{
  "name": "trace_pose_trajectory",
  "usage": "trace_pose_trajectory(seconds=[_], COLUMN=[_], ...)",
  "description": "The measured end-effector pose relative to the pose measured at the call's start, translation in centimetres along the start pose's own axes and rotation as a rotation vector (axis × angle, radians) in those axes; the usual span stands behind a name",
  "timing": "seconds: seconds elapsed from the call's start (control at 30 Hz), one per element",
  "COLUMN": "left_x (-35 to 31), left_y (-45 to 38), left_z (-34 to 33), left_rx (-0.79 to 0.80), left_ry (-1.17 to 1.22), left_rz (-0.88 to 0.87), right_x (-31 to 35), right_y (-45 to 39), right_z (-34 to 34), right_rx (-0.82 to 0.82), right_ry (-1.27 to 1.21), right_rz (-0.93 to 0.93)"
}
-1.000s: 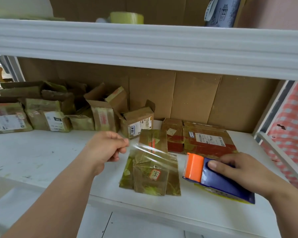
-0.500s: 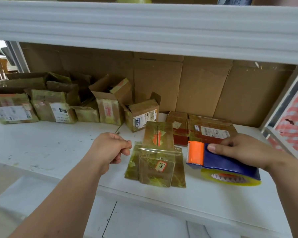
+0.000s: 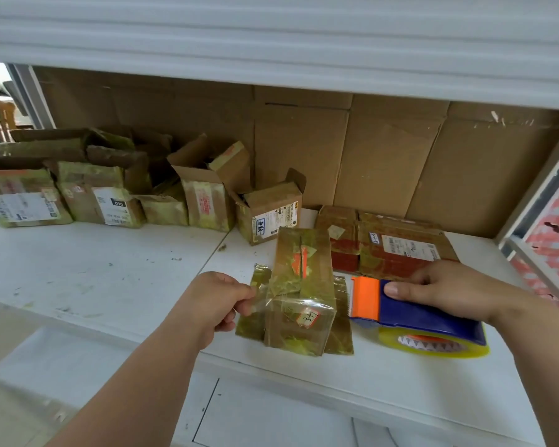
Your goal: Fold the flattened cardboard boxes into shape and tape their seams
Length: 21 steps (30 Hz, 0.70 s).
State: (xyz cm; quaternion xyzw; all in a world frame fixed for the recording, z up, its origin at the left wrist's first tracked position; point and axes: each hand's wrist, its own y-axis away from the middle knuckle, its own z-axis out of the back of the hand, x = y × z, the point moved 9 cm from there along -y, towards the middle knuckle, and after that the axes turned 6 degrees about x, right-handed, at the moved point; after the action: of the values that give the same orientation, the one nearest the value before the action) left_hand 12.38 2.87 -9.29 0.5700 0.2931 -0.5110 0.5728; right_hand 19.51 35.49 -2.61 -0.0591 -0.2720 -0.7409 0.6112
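On the scuffed white table [image 3: 110,262], backed by cardboard sheets, the left hand [image 3: 217,301] pinches clear tape across a small box [image 3: 299,304]; the right hand [image 3: 446,291] grips the tape dispenser [image 3: 410,314] beside it.

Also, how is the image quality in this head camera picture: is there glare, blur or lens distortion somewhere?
Head view: soft, even light with faint shadows; the wide angle bends the white upper shelf edge; glare sits on the clear tape strip over the small taped cardboard box; the left hand, the right hand and the blue and orange tape dispenser look reasonably sharp.
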Motion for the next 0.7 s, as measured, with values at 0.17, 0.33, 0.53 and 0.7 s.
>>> trace_pose_trajectory(seconds=[0.17, 0.33, 0.53, 0.7], left_x=[0.7, 1.5, 1.4, 2.7], left_y=[-0.1, 0.1, -0.2, -0.5], left_z=[-1.4, -2.3, -2.8, -3.1], left_rx=[0.056, 0.123, 0.217, 0.217], left_ry=[0.028, 0.031, -0.150, -0.180], left_rz=[0.059, 0.155, 0.226, 0.266], right_x=[0.2, 0.3, 0.6, 0.4], right_y=[-0.7, -1.1, -1.4, -1.4], right_z=[-1.1, -1.9, -1.9, -2.0], right_rx=[0.023, 0.026, 0.017, 0.018], right_ry=[0.029, 0.013, 0.038, 0.042], right_rz=[-0.010, -0.003, 0.017, 0.008])
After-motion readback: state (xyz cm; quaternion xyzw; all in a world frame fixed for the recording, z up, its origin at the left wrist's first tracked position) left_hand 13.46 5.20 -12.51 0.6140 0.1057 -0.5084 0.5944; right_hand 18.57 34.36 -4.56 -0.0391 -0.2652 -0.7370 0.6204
